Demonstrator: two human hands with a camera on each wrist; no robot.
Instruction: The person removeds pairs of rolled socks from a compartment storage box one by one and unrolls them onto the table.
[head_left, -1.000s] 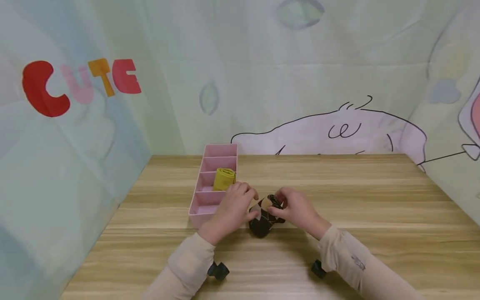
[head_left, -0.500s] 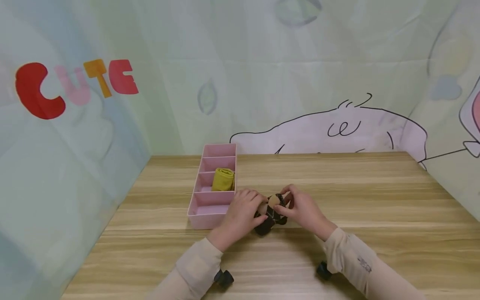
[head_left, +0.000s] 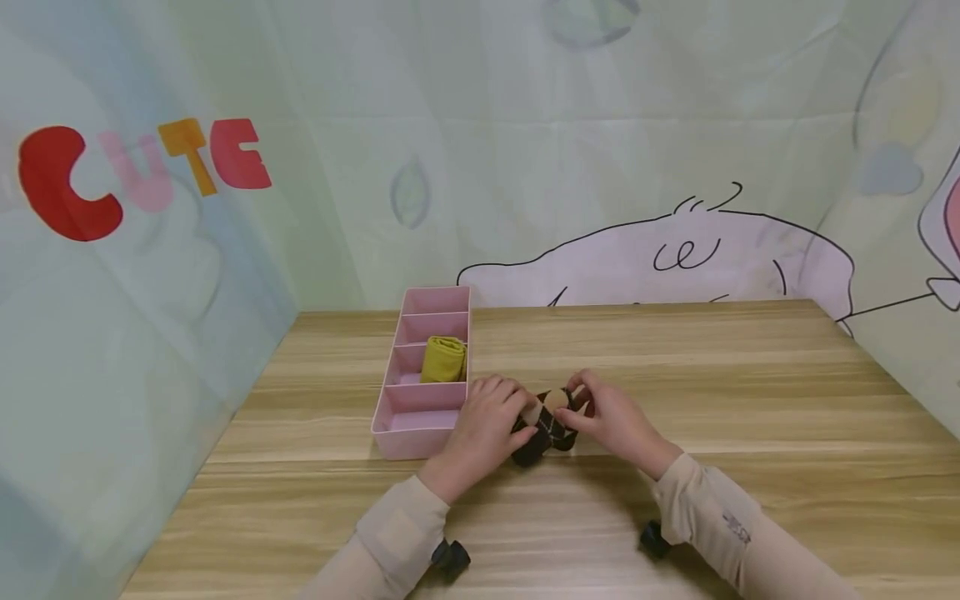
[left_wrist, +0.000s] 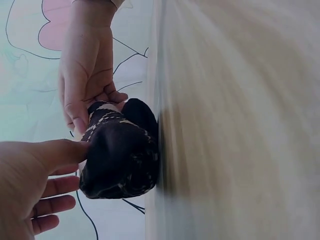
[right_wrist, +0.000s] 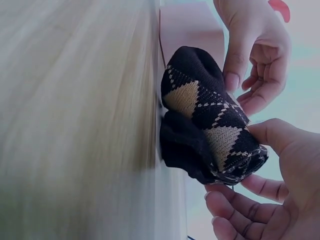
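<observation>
A rolled black sock (head_left: 553,429) with a tan and white diamond pattern rests on the table, right of the pink box. My left hand (head_left: 480,429) holds its left end, thumb on the near side and fingers over the far side. At the other end, my right hand (head_left: 622,429) pinches it between thumb and fingers. The right wrist view shows the sock (right_wrist: 210,120) rolled up, a dark fold hanging beside the patterned part. In the left wrist view, the thumb of my left hand (left_wrist: 37,175) touches the dark sock (left_wrist: 120,155).
Left of the hands stands a pink box (head_left: 420,443) with several compartments in a row. A yellow rolled cloth (head_left: 444,360) sits in one of them. The wooden table (head_left: 750,400) reaches back to a printed curtain (head_left: 360,167).
Both hands have shifted slightly right with the sock. The left hand has come off the box's edge and closed in on the sock, which now lies more to the right.
</observation>
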